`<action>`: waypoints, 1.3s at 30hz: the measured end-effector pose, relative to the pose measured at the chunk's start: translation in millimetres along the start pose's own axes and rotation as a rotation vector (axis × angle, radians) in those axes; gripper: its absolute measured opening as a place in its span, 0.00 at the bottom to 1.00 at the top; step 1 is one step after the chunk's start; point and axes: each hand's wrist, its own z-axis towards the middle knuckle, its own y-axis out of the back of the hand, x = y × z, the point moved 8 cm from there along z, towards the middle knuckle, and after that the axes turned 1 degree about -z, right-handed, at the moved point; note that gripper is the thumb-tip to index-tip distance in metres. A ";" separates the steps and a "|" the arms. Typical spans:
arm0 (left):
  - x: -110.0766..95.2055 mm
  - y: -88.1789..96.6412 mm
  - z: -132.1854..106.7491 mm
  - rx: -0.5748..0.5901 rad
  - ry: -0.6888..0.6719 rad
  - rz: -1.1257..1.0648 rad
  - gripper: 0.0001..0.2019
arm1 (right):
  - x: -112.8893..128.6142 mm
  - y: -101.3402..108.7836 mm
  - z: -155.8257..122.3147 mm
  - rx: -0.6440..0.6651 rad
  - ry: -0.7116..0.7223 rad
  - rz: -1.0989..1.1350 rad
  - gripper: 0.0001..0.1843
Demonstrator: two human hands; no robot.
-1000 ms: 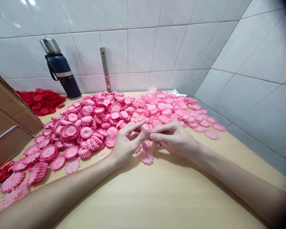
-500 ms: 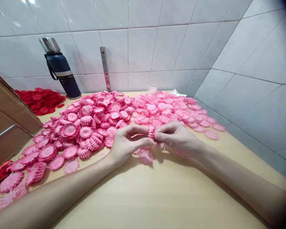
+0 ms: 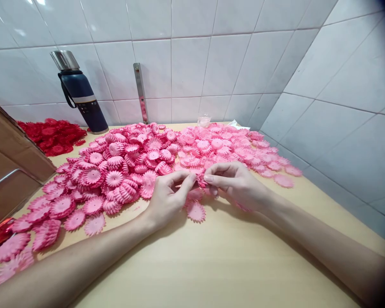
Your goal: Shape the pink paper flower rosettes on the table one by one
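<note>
Between my two hands is a small pink fabric flower piece with a frilled edge, partly hidden by the fingers. My left hand pinches its left side between thumb and fingers. On the other side my right hand grips it with thumb and forefinger. Just below the fingers a loose pink scalloped petal disc lies flat on the table. Behind the hands spreads a big heap of pink petal discs, darker at the left, with paler pink discs at the right.
A dark blue flask stands at the back left beside a pile of red petal discs. A cardboard box borders the left side. Near the tiled wall sits a small clear cup. The pale wooden table extends in front.
My left thumb has moved up and in against the fingertips. The pink flower piece has turned and looks more squeezed between my hands. The view has shifted slightly.
</note>
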 end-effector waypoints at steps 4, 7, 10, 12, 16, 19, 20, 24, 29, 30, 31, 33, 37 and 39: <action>4.9 4.6 -0.7 -0.082 0.026 -0.100 0.11 | -0.3 -2.5 1.7 -0.023 -0.036 0.165 0.05; 10.2 12.1 -0.7 -0.187 0.025 -0.253 0.10 | 3.6 16.9 4.1 -0.132 -0.013 0.214 0.04; 10.0 17.5 -1.2 -0.227 -0.020 -0.312 0.08 | 5.8 51.4 6.1 -0.308 0.035 0.247 0.04; 3.6 14.2 -2.1 -0.153 -0.056 -0.255 0.08 | 5.8 69.3 6.4 -0.408 0.064 0.268 0.05; -21.2 -22.7 -13.9 0.336 -0.206 0.024 0.10 | 1.0 69.2 7.0 -0.448 0.033 0.313 0.05; -22.9 -40.6 -24.0 0.557 -0.218 0.193 0.11 | 3.5 51.6 6.8 -0.375 0.020 0.255 0.05; -22.6 -40.9 -23.6 0.550 -0.222 0.224 0.12 | 5.2 45.9 6.5 -0.343 0.020 0.227 0.05; -21.9 -21.6 -11.3 0.249 -0.225 0.257 0.17 | 9.3 34.6 4.7 -0.267 0.023 0.156 0.04; -15.6 6.3 -4.0 -0.110 -0.156 0.113 0.09 | 9.6 23.1 2.3 -0.170 0.045 0.050 0.04; -13.2 7.5 -3.3 -0.122 -0.140 0.079 0.10 | 9.3 19.0 1.5 -0.142 0.042 0.020 0.05; -10.2 7.3 -2.5 -0.116 -0.118 0.049 0.11 | 9.2 14.9 0.6 -0.118 0.038 -0.017 0.06; -3.3 5.2 -1.0 -0.081 -0.065 -0.008 0.10 | 10.2 7.7 -1.2 -0.084 0.036 -0.091 0.07; 5.2 4.7 0.8 -0.065 0.003 -0.087 0.09 | 12.5 -1.1 -2.7 -0.051 0.037 -0.150 0.09; 5.3 5.9 1.4 -0.081 0.003 -0.082 0.08 | 11.9 -2.6 -2.6 -0.039 0.037 -0.146 0.10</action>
